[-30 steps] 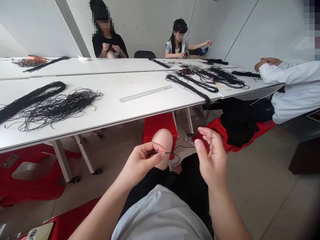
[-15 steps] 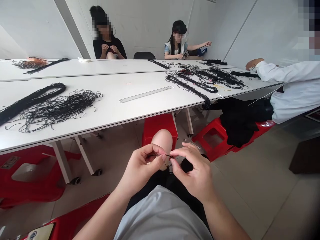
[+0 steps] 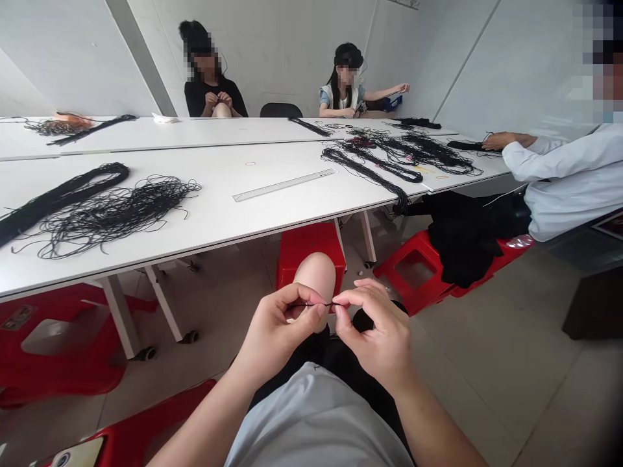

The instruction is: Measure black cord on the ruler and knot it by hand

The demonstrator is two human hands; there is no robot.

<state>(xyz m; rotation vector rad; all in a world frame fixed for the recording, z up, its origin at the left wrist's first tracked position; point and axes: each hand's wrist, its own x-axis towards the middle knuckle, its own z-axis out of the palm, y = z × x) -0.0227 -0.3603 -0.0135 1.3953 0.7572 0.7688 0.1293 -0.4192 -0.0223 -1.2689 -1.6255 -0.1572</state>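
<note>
A thin black cord (image 3: 329, 304) runs between my two hands, above my raised knee (image 3: 316, 272). My left hand (image 3: 287, 327) pinches it between thumb and forefinger, and a short stretch shows behind the fingers. On the other side, my right hand (image 3: 374, 331) pinches the same cord with thumb and forefinger, its other fingers loosely bent. Only a small gap parts the fingertips. Whether there is a knot under them is hidden. A small dark cord end (image 3: 316, 368) shows against my light shirt.
On the white table (image 3: 204, 220) lie a looped black cord bundle (image 3: 73, 191), a loose cord tangle (image 3: 126, 211), a clear ruler (image 3: 285, 185) and more cord hanks (image 3: 413, 152). Red stools (image 3: 413, 266) stand below. Several people sit around it; one white sleeve (image 3: 530, 155) is at right.
The small cord loop below my fingertips is gone from view, and the cord between my hands looks straighter. At right, the co-worker's hands have come together over the table.
</note>
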